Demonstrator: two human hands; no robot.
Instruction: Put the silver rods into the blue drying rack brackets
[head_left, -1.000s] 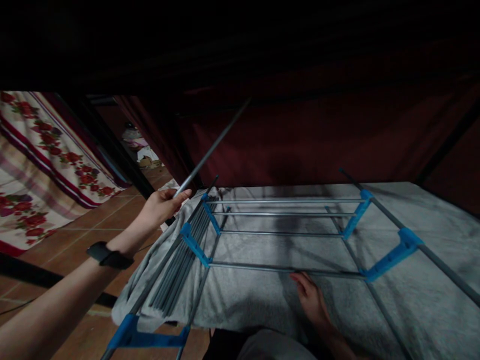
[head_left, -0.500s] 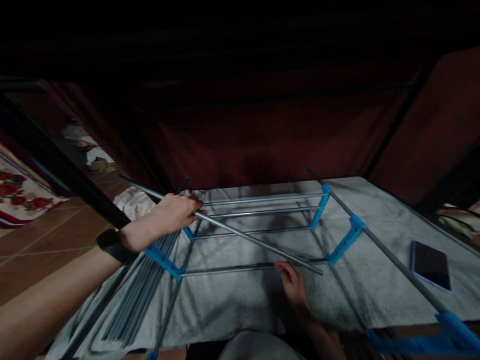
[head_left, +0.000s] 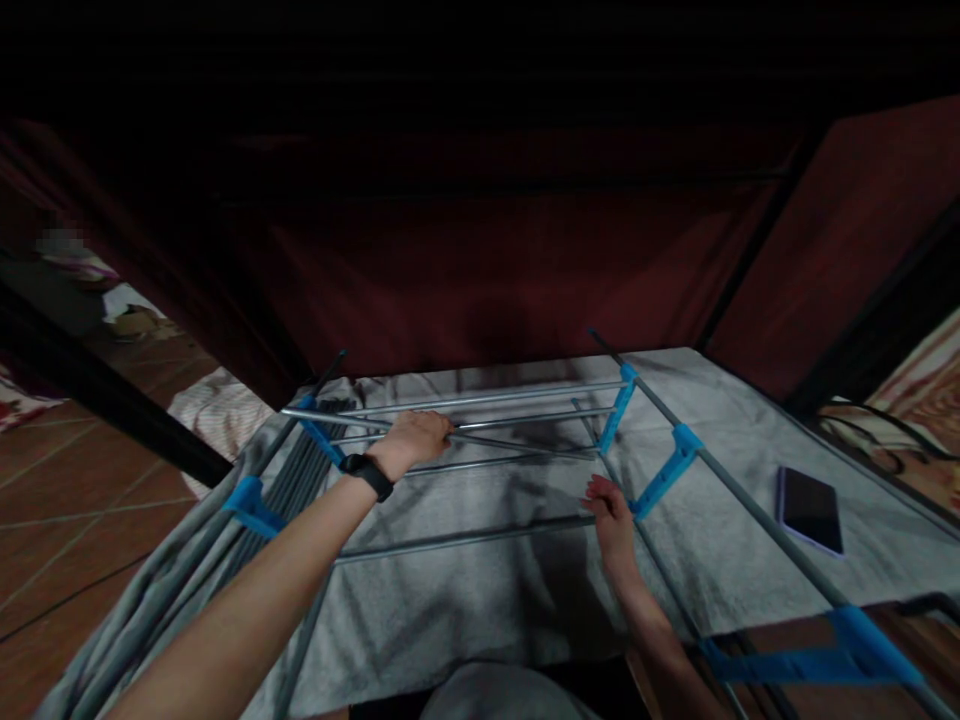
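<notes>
My left hand (head_left: 415, 440), with a black watch on its wrist, is closed around a loose grey metal tube (head_left: 517, 446). The tube slants across the frame, above its crossbars. Close to the right side's blue plastic bracket (head_left: 664, 475), my right hand (head_left: 611, 515) has its fingers loosely bent and apart, with nothing visible in them. The frame has several tubes running between the two sides, such as the front crossbar (head_left: 480, 541). On the left side sits another blue bracket (head_left: 255, 508), partly behind my forearm.
Several loose grey tubes (head_left: 289, 490) lie bundled at the left on a grey cloth (head_left: 450, 620). A phone (head_left: 810, 510) rests on the cloth at the right. Dark red panels (head_left: 487, 280) stand behind the frame, and a dark post (head_left: 150, 410) slants at the left.
My left hand has carried the tube farther over the frame, and the tube now lies more level. My right hand has moved up towards the right side. The view has turned slightly left-to-right.
</notes>
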